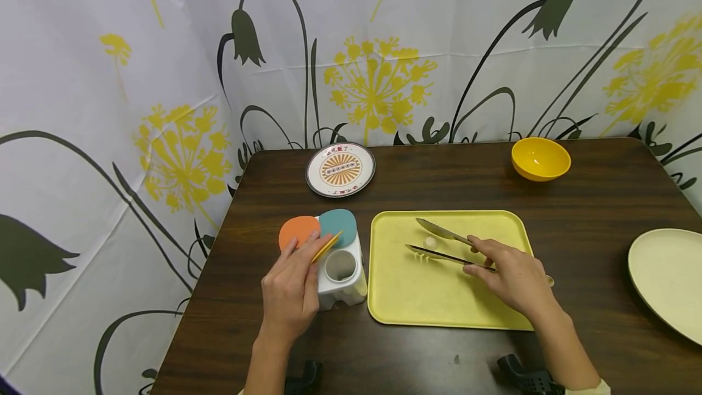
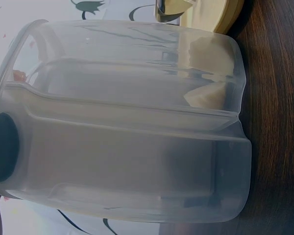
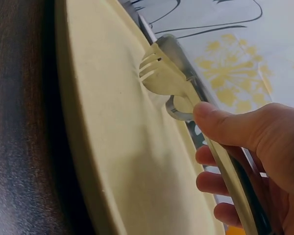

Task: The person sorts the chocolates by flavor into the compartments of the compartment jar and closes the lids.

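Note:
My left hand (image 1: 293, 288) is at a white multi-compartment container (image 1: 336, 302), its extended fingers touching a raised yellow lid (image 1: 327, 247) seen edge-on. An orange lid (image 1: 298, 230) and a blue-green lid (image 1: 338, 226) lie on the far compartments; one round compartment is uncovered. In the left wrist view pale chunks (image 2: 210, 54) show through the container's translucent side. My right hand (image 1: 510, 273) grips metal tongs (image 3: 186, 81) over a yellow tray (image 1: 395, 297), thumb on one arm. Their jaws are spread, one fork-like. A small pale piece (image 1: 431, 242) shows between the tips.
A patterned white plate (image 1: 340, 169) stands behind the container. A yellow bowl (image 1: 541, 160) sits at the table's back right, and a cream plate (image 1: 671, 285) at the right edge. A floral cloth (image 1: 466, 29) hangs behind the dark wooden table.

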A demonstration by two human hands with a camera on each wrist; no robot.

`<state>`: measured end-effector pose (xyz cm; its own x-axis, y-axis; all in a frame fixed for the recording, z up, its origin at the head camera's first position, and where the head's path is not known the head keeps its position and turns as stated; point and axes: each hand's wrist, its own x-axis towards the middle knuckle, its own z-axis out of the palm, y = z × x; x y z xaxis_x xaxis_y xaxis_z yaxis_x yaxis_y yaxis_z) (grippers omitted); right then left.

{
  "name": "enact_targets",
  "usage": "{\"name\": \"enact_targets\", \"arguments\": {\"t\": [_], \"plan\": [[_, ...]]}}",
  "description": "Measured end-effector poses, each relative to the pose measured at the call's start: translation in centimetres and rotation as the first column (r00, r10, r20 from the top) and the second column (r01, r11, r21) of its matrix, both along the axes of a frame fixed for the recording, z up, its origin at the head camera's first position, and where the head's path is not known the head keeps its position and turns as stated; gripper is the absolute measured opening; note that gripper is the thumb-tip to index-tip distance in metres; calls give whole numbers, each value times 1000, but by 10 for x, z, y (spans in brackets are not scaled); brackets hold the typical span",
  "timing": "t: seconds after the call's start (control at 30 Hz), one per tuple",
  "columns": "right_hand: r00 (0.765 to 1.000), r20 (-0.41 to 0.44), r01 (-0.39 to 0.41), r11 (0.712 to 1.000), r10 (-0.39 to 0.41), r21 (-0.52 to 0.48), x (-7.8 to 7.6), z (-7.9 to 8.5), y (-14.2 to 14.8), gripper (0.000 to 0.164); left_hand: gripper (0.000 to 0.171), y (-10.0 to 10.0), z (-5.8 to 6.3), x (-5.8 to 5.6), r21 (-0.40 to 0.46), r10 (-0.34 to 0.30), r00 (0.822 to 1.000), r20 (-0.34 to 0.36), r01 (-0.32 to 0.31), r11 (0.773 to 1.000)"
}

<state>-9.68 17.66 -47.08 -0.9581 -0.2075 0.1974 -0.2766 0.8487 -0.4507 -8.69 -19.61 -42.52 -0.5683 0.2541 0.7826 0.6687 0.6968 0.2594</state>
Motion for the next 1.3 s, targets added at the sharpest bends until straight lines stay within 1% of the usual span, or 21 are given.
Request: {"name": "enact_targets", "arguments": {"t": [0.23,0.33,0.43,0.73,1.07,1.17,1.3], "plan": [[999,34,35,999,-34,-14,-1,-4,1,50,35,0,1,0,1,1,1000,0,-1,1000],[998,50,46,999,-45,-19,0,-3,1,48,35,0,-1,-1,2,0,1000,-11,0,1000],[998,46,51,998,-50,-27,0,-3,1,46,35,-1,-2,-1,2,-2,1000,-24,2,1000],[998,-9,68,997,-68,-29,1,-5,0,43,35,-1,-2,-1,1,-1,1000,-20,1,1000],[995,-93,43,999,-46,-33,1,-10,3,40,35,-1,-2,0,4,-2,1000,-16,2,1000],[990,-132,38,999,-42,-33,2,-9,4,40,35,-1,-2,-1,3,-3,1000,-19,3,1000],[978,-204,28,999,-35,-35,2,-5,3,42,35,0,-2,-1,3,-4,1000,-21,4,1000]]}}
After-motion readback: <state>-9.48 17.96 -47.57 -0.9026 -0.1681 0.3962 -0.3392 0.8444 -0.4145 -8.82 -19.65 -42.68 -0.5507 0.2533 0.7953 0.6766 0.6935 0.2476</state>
